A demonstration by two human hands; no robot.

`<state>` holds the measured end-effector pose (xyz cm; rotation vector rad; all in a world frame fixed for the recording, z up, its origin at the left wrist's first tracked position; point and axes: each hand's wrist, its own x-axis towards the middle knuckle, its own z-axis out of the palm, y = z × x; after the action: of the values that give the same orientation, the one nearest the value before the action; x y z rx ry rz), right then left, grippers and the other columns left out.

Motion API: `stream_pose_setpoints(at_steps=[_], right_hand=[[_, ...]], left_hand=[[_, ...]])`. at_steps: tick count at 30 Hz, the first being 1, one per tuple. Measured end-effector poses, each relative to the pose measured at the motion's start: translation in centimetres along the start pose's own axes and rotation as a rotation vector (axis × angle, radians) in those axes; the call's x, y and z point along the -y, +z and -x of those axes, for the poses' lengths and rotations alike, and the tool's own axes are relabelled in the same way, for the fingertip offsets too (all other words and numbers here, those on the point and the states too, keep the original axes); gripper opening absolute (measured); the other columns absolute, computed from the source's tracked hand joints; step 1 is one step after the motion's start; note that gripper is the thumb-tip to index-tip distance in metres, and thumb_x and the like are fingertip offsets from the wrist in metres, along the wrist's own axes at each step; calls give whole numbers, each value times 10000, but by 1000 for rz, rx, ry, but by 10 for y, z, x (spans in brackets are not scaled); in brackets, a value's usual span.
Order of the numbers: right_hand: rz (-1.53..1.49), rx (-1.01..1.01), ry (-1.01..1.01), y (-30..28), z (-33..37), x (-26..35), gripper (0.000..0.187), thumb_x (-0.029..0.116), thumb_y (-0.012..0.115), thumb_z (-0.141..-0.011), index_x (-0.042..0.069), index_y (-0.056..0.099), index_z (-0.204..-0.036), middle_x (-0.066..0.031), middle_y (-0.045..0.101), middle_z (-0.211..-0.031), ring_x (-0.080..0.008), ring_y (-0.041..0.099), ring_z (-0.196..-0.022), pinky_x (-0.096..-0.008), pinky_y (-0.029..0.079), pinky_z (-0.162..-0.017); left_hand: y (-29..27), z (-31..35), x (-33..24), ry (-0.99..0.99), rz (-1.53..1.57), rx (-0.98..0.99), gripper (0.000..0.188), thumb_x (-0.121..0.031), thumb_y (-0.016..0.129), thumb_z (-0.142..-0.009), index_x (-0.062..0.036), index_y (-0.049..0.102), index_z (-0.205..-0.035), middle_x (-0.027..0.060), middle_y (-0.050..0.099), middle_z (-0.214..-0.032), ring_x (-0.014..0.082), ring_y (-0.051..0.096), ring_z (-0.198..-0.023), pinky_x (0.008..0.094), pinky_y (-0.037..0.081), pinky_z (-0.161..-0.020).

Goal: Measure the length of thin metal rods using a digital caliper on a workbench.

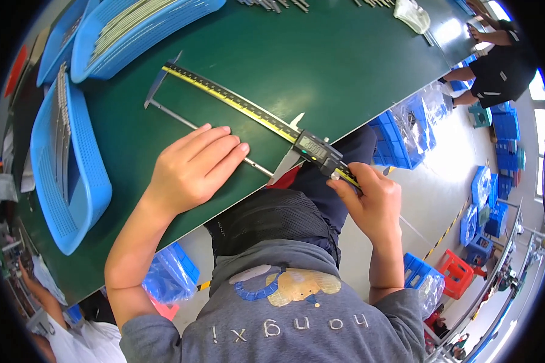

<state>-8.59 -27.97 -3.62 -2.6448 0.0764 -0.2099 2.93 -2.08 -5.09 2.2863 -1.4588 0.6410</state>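
Observation:
A long digital caliper [239, 104] lies slantwise over the green table, its far jaws at the upper left and its display toward me. Between its jaws runs a thin metal rod [174, 115], one end at the far jaw and the other by the sliding jaw near the table's edge. My left hand [197, 166] lies palm down across the rod's middle with fingers stretched out, hiding part of it. My right hand [372, 196] grips the caliper's near end just past the display, thumb and fingers closed round the beam.
Blue baskets [103, 187] holding metal rods stand at the table's left. More rods [278, 5] and a white glove [412, 16] lie along the far side. Beyond the right edge are blue crates [399, 136], a red stool [454, 273] and a standing person [496, 63].

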Motion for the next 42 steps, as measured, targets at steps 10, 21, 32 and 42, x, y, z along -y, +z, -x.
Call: stream_pose_setpoints(at_steps=[10,21,32,42], right_hand=[[-12,30,9,0,0,1,335,385,713,-769,82,612,-869,-52,614,-719,-262,607,-559,-357,462,-480],[-22,15,-11,2,-3,1,384,401,726,-735,67,614,-888,-67,598,-708,-267,607,-566,-364,468,-492],[-13,66,-20,13,-5,2,311,370,678,-796,68,621,-847,-83,596,-700,-272,612,-605,-371,475,-517],[-50,43,-73,0,-25,2,408,376,601,-844,12,569,-1026,-113,602,-691,-297,614,-575,-395,480,-494]], left_hand=[[0,0,4,-65,83,26,313,-22,694,-650,-58,685,-960,79,651,-938,260,645,-906,380,551,-793],[-1,1,6,-87,88,44,305,-11,692,-670,-53,680,-972,84,650,-941,268,645,-909,375,545,-798],[-3,7,7,-48,81,115,174,-27,623,-705,-25,661,-875,101,636,-925,298,636,-911,434,539,-794],[-52,-43,33,-53,-248,-214,237,84,630,-740,29,642,-970,129,640,-935,296,650,-847,352,544,-726]])
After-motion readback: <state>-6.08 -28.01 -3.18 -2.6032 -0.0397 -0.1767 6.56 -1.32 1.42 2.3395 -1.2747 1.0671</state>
